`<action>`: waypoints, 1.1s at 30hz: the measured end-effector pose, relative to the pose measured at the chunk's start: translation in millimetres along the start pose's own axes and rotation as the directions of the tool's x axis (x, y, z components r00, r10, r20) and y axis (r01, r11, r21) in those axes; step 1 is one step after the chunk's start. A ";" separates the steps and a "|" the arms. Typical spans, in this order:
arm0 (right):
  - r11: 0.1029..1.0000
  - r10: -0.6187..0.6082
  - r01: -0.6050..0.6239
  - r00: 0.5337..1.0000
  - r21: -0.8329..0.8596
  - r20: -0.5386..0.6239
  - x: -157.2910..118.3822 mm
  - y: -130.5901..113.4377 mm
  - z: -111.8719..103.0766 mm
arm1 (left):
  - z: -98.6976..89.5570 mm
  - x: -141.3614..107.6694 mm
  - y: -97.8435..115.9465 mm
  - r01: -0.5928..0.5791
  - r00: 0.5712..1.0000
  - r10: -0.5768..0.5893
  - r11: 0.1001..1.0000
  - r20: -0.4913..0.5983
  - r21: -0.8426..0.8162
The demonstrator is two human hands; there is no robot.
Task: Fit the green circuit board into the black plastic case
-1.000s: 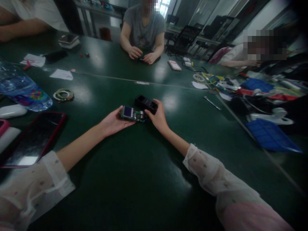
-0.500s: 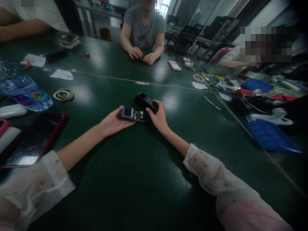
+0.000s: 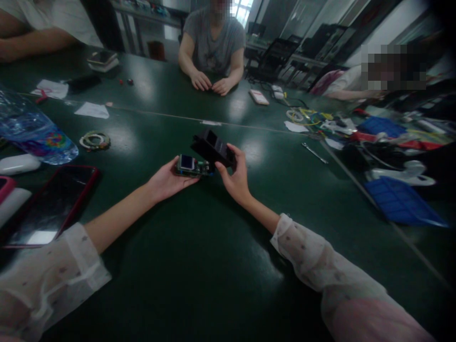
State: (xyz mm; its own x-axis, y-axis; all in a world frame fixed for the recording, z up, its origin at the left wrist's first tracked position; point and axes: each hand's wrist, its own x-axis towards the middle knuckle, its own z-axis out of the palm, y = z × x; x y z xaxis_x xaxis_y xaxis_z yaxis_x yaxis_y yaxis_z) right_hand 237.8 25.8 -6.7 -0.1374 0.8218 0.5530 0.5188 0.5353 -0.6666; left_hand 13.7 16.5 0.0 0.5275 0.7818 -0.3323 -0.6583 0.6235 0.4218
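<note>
My left hand [image 3: 167, 181] holds a green circuit board [image 3: 202, 168] with a small screen [image 3: 187, 162] on it, the screen facing up. In my right hand [image 3: 235, 175] is a black plastic housing [image 3: 213, 146] with a rectangular window, gripped at its right end between thumb and fingers. The housing is tilted, and its left end hangs over the right part of the board. Whether the two parts touch I cannot tell. Both are held above the dark green table [image 3: 185, 266].
On the left lie a red-edged phone [image 3: 53, 204], a water bottle [image 3: 42, 133] and bracelets [image 3: 94, 141]. At right are a wrench [image 3: 315, 153], a blue plastic tray [image 3: 399, 199] and tangled cables [image 3: 309, 115]. A person in grey [image 3: 215, 47] sits opposite, hands on the table.
The black housing has risen and tilted, its left end shifting left over the board. The board in my left hand has tipped slightly. The person opposite has moved their fingers a little.
</note>
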 end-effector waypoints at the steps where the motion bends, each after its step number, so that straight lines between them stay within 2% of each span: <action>1: 1.000 -0.026 0.026 1.000 0.004 0.011 -1.0 -2.0 -0.7 | 1.3 -0.4 -0.2 -0.006 1.000 0.006 1.000 -0.004 0.003; 5: 0.992 -0.122 0.124 0.989 -0.013 0.087 -2.5 -7.0 -3.0 | 6.1 -1.7 -1.0 -0.005 1.000 0.005 1.000 0.004 -0.005; 11: 0.985 -0.167 0.172 0.966 -0.008 0.195 -0.8 -10.8 -5.3 | 5.6 -1.9 -0.9 -0.016 1.000 0.016 1.000 0.011 -0.008; 16: 0.976 -0.212 0.217 0.964 -0.017 0.160 -0.9 -7.9 -3.7 | 2.2 0.0 -0.9 -0.016 1.000 0.016 1.000 0.024 -0.012; 20: 0.956 -0.292 0.290 0.951 0.033 0.102 -1.5 -3.8 -1.6 | 1.6 0.8 -1.2 -0.027 1.000 0.027 1.000 0.012 -0.009; 23: 0.951 -0.309 0.305 0.945 0.049 0.107 -1.5 -3.5 -1.3 | 1.7 -0.2 -1.6 -0.033 0.999 0.033 0.999 0.022 -0.010; 26: 0.949 -0.316 0.307 0.930 0.076 0.189 -0.3 -3.2 -0.3 | 1.1 -1.1 -1.7 -0.044 0.999 0.044 0.999 0.004 0.003; 30: 0.953 -0.304 0.281 0.882 0.115 0.359 2.6 1.2 2.7 | -0.3 -1.5 -0.2 -0.047 0.999 0.046 0.999 0.011 0.014; 33: 0.968 -0.250 0.217 0.885 0.126 0.392 4.2 4.6 3.7 | 1.1 -2.3 1.7 -0.030 0.999 0.029 0.999 0.032 0.034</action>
State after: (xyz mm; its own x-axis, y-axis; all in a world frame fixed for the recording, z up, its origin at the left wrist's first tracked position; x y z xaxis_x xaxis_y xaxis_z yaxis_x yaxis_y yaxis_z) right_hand 236.4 32.4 -9.3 -0.5819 0.6705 0.4604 0.3659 0.7213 -0.5880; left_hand 12.0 15.7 2.4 0.5250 0.7992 -0.2927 -0.6552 0.5990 0.4604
